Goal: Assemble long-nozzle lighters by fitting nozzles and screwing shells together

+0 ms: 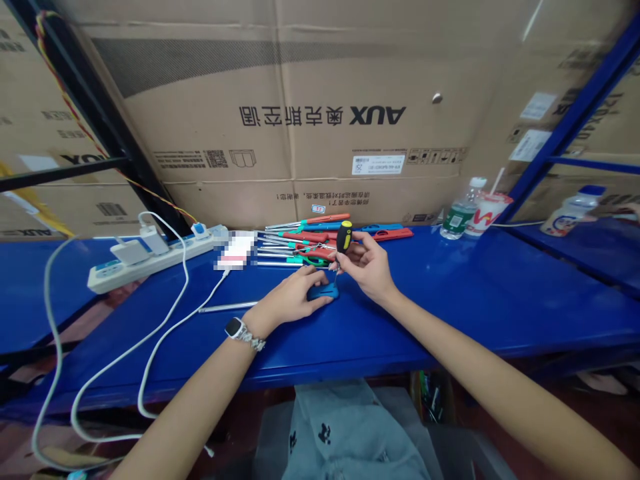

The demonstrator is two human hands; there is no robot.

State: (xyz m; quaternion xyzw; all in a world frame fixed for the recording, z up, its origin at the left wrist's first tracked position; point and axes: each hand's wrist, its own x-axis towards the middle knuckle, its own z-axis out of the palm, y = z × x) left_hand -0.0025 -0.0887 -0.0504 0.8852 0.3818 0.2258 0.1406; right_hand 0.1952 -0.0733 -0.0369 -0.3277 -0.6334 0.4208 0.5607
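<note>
My left hand [300, 297] is closed around a blue-handled long-necked lighter [325, 291], holding it down on the blue table. Its thin metal tube [227, 307] sticks out to the left from under my wrist. In my right hand [369, 265] is a short black-and-yellow screwdriver [345, 237], gripped upright. The screwdriver's thin shaft points down at the right end of the blue handle; whether the tip touches it I cannot tell. Just behind my hands lies a pile of similar long-necked lighters [320, 237] in red, blue and green.
A white power strip [150, 260] with plugged-in chargers lies at the left, its white cables [165, 320] looping over the table edge. A blurred phone [237, 251] lies beside it. A water bottle [457, 217], a drink cup [487, 213] and another bottle [573, 212] stand right. Cardboard [320, 67] walls the back.
</note>
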